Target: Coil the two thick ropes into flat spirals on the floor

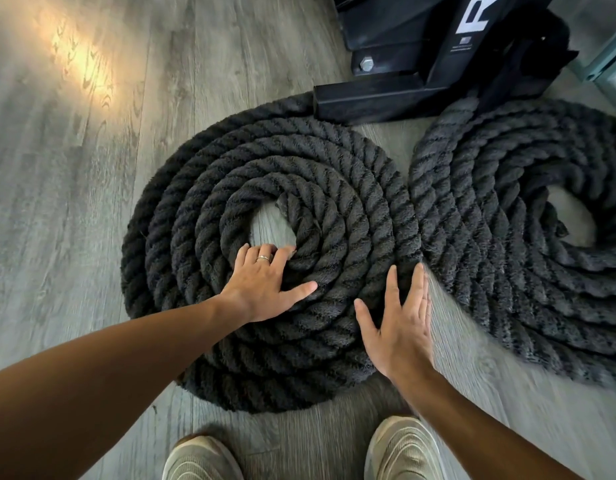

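1. My left hand (265, 284) lies flat, fingers spread, pressing the inner turns of the left coil (265, 188). My right hand (402, 320) is open too, on its outer edge, clamped on nothing.
2. Looks like final tidying: next I'd nudge loose turns snug.
3. Count: two ropes, both spiralled on the floor (57, 202). The right coil (507, 220) sits touching the left, by one black rack base (386, 98).

Only a big white "R", cut off at frame top, on black steel rack post (473, 36); small label below it too tiny to read.
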A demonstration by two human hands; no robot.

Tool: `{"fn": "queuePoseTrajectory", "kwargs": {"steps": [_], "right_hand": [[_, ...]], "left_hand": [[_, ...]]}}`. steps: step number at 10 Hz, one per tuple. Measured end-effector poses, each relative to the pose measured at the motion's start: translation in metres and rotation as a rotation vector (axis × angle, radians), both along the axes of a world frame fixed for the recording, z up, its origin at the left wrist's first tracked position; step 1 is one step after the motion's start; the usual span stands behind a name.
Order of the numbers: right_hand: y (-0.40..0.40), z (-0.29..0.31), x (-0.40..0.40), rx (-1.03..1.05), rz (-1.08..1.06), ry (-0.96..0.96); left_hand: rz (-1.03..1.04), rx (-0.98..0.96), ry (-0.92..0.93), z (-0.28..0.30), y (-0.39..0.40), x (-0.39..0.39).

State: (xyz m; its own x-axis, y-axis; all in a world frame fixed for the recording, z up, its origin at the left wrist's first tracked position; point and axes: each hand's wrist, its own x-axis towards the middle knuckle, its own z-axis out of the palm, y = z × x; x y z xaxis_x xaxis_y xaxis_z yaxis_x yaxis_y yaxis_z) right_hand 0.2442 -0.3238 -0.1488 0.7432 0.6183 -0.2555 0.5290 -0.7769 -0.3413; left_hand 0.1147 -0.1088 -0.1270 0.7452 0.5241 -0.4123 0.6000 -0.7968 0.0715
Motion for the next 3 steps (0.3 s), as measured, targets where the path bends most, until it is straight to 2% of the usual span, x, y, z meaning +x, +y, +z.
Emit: {"fn": "queuePoseTrajectory", "kwargs": {"steps": [2,3], "right_hand": [[0.005,0.016,0.0,-0.141,0.014,0.007],[0.012,0.055,0.016,-0.211,0.122,0.007]], "left_hand": [[-0.057,-0.126,0.13,0.025,0.003,0.0],[-0.052,-0.196,0.098,0.065,0.016,-0.011]]}}
